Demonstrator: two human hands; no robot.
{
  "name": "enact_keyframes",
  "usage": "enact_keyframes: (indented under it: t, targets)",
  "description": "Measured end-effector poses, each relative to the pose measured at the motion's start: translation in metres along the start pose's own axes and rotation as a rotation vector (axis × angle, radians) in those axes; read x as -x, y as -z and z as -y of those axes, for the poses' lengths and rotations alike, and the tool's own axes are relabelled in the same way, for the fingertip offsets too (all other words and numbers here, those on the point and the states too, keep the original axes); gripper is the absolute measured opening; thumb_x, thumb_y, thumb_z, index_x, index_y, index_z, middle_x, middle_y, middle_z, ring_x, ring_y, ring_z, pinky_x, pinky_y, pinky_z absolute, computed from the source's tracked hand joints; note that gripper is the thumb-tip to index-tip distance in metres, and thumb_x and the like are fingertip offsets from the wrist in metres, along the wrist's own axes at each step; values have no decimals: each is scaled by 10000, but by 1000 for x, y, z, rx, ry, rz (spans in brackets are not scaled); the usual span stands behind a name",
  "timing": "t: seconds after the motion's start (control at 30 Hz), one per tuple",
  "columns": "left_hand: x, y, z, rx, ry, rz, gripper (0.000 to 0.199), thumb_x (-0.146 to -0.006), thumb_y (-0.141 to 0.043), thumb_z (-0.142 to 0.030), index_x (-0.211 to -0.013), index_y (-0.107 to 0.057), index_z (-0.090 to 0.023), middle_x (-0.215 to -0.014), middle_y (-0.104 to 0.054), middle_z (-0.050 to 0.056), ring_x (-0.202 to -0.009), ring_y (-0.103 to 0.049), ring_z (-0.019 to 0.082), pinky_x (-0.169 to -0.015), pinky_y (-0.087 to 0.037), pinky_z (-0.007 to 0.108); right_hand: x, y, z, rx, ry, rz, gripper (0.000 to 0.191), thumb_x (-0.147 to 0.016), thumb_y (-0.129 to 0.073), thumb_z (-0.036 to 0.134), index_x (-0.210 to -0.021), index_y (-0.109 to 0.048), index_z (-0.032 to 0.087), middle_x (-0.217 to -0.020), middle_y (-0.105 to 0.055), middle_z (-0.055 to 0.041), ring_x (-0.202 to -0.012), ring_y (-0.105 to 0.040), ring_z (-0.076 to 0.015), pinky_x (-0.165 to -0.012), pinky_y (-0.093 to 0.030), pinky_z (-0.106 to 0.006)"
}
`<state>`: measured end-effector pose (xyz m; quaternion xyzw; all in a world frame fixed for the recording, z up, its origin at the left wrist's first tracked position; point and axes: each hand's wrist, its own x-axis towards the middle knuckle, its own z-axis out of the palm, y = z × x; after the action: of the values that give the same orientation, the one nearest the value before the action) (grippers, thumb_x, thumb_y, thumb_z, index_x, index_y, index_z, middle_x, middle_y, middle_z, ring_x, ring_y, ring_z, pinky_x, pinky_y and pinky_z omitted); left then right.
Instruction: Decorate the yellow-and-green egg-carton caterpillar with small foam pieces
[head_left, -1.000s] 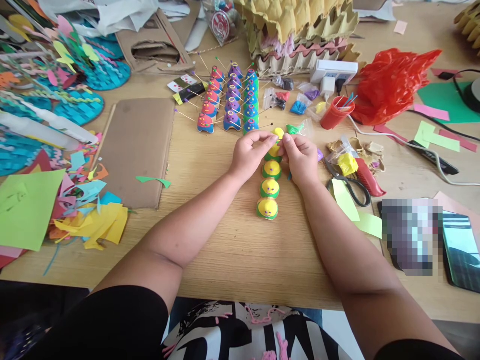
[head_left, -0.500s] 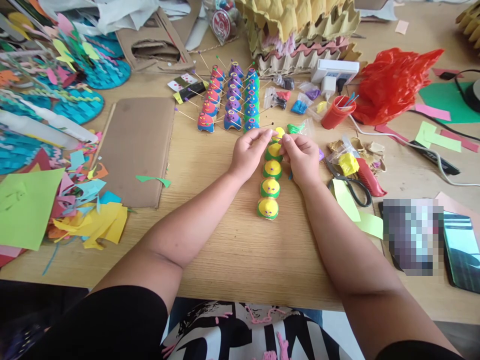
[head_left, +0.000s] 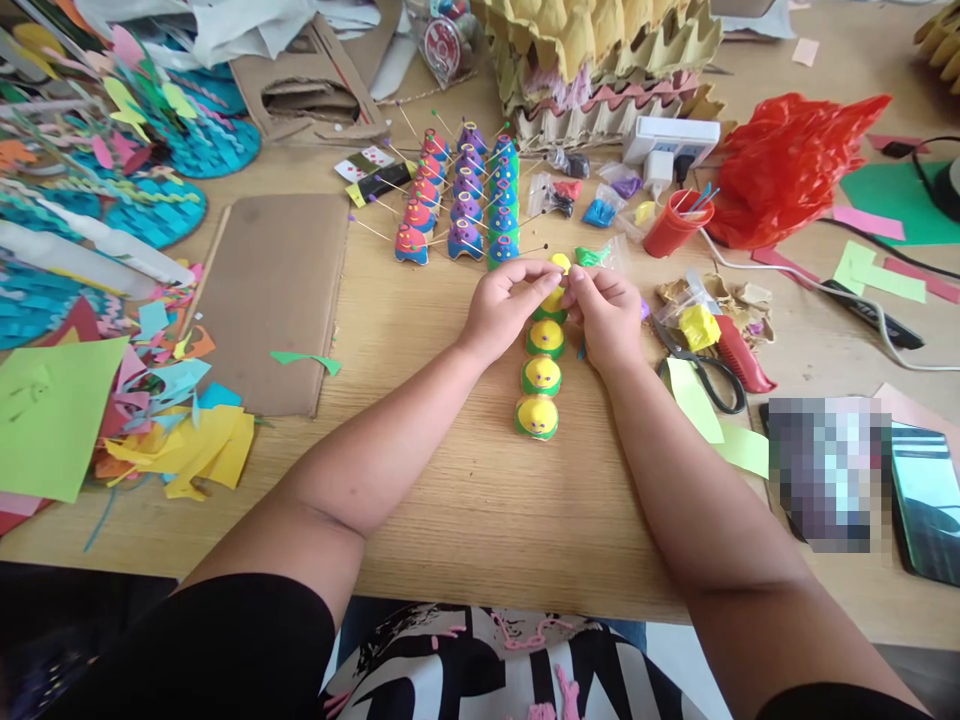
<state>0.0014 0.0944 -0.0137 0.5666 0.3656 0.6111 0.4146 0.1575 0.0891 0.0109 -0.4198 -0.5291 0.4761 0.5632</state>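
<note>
A row of yellow domes with green bases (head_left: 544,338) runs away from me down the middle of the table; the nearest domes carry small faces. Over its far end, my left hand (head_left: 506,305) and my right hand (head_left: 604,308) meet with thumbs and forefingers pinched together. Whatever sits between the fingertips is too small to make out. Both hands partly cover the far domes. Just beyond stand three finished-looking rows of painted domes with sticks: a red-and-blue row (head_left: 420,213), a purple row (head_left: 466,210) and a blue-and-green row (head_left: 504,210).
Scissors (head_left: 709,380), a red cutter (head_left: 742,355) and a yellow clay lump (head_left: 698,326) lie to the right. Behind them stands a red cup (head_left: 677,225) beside a red plastic bag (head_left: 795,170). A cardboard sheet (head_left: 266,300) and paper scraps (head_left: 195,440) lie left. Egg trays (head_left: 600,60) are stacked behind.
The two hands have drawn closer together, with the fingertips now touching or nearly so. The rows of domes have stayed in place.
</note>
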Motion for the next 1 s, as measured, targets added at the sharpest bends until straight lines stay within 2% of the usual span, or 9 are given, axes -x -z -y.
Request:
enact_keyframes:
  t: [0.3, 0.5, 0.73, 1.0]
  targets:
    - [0, 0, -4, 3, -1, 39, 459, -866, -826, -702, -1033, -862, -276, -1099, -857, 17, -1065, -780, 166, -1016, -611, 306, 0, 0, 3, 30, 13, 26, 639, -736, -796, 841, -687, -714, 209, -589, -627, 33, -504, -432, -64, -476, -339, -260]
    - [0, -1, -7, -1, 2, 13, 471, -860, -824, -713, -994, -853, -262, -1049, -855, 10, -1026, -776, 149, -998, -607, 289, 2, 0, 6, 43, -1, 41, 651, -709, -804, 855, -728, -754, 206, -598, -642, 39, -497, -432, -58, -467, -334, -252]
    - [1, -2, -6, -4, 30, -22, 515, -835, -820, -753, -981, -841, -260, -1042, -850, 9, -1023, -773, 163, -999, -602, 318, 2, 0, 6, 25, -6, 37, 659, -708, -803, 855, -700, -724, 201, -598, -636, 44, -494, -417, -48, -468, -328, -243]
    - [0, -2, -4, 13, -7, -27, 466, -869, -811, -723, -982, -836, -271, -1032, -845, -6, -993, -766, 147, -967, -605, 295, 1, 0, 3, -20, -33, 39, 614, -721, -834, 814, -824, -759, 214, -639, -675, 37, -506, -432, -63, -458, -320, -248]
